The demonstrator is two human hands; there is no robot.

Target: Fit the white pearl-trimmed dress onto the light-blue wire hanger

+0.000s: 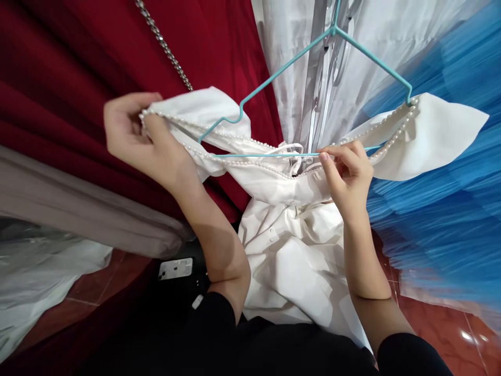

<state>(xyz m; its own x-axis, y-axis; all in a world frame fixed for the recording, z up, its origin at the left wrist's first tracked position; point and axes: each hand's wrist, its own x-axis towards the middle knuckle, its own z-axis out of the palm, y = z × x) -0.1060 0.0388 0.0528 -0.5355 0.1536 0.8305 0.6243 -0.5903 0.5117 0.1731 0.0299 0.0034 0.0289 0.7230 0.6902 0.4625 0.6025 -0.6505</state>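
Red fabric [62, 68] behind left hand [156, 154], which grips the pearl-edged strap [211, 107] of a white dress [301, 266], hanging centrally between the forearms; teal hanger [333, 30] at its neckline, lower bar [254, 155] pinched by right hand [348, 169]; blue ruffled fabric [438, 209] at far right.

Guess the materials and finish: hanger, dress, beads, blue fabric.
Hanger: probably plastic-coated wire; thin, evenly turquoise, sharply bent. Core hidden.
Dress: smooth fabric, satin-like perhaps; rounded folds, soft low sheen.
Beads: faux pearl, likely plastic; small, round, whitish, strung along the edges.
Blue fabric: looks like tulle; layered, with fine streaks and wispy edges.
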